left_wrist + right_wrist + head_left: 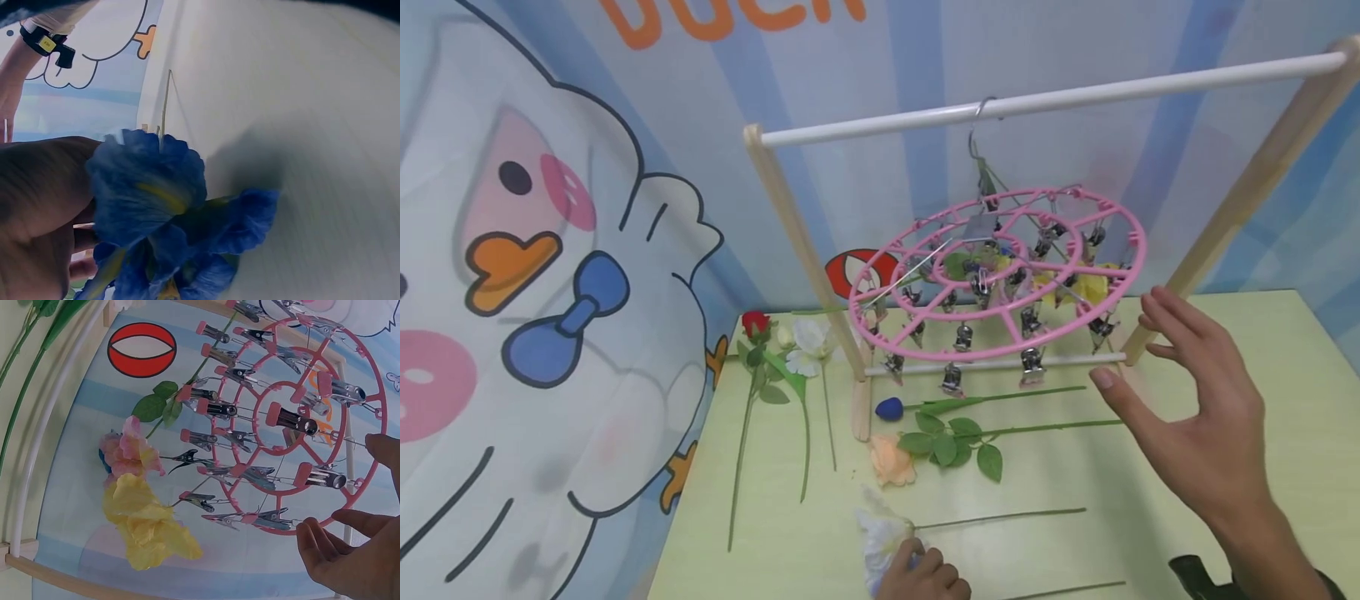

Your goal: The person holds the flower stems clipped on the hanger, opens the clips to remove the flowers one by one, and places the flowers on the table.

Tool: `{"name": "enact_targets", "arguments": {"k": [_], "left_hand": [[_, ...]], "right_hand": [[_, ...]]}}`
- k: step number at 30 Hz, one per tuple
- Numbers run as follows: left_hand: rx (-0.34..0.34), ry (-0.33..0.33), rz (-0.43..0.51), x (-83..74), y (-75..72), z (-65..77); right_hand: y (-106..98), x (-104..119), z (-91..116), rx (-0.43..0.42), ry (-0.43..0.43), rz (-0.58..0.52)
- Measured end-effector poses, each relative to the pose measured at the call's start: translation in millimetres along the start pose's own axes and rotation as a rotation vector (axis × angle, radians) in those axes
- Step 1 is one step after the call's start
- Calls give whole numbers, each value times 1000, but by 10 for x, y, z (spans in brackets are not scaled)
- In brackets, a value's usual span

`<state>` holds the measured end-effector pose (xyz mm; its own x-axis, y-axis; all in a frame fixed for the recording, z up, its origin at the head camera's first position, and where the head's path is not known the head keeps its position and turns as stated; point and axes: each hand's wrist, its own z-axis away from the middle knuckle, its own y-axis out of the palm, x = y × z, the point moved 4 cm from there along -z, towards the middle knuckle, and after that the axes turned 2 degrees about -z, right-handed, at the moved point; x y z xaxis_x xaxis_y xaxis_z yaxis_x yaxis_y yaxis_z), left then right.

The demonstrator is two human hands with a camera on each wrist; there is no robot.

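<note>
My left hand [928,575] is at the bottom edge of the head view, its fingers curled at a blue iris [169,219] with ruffled petals. In the left wrist view the thumb presses in behind the petals. My right hand [1213,408] is raised with thumb and fingers spread, beside the right rim of a round pink clip hanger [913,354]. In the right wrist view its fingertips are close to the ring. A yellow flower [147,522] and a pink flower [131,450] hang among the metal clips [294,419].
The hanger hooks over the white bar [880,125] of a wooden stand [793,242]. On the pale table [1285,467] lie a red rose [756,323], a white flower [808,342], a blue bud [890,408], a peach rose [891,460] and a white iris [880,533].
</note>
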<state>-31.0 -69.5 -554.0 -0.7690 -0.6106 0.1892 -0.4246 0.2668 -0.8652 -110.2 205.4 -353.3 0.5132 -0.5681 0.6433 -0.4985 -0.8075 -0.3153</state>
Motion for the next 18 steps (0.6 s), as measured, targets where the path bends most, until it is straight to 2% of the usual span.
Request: {"name": "enact_targets", "arguments": {"k": [11, 15, 18], "left_hand": [[-13, 74, -5, -41, 6, 57], [-21, 58, -26, -44, -24, 42], [-3, 33, -30, -32, -76, 7]], "right_hand": [[32, 75, 7, -18, -33, 21], [45, 90, 2, -17, -39, 35], [53, 112, -6, -24, -48, 30]]}}
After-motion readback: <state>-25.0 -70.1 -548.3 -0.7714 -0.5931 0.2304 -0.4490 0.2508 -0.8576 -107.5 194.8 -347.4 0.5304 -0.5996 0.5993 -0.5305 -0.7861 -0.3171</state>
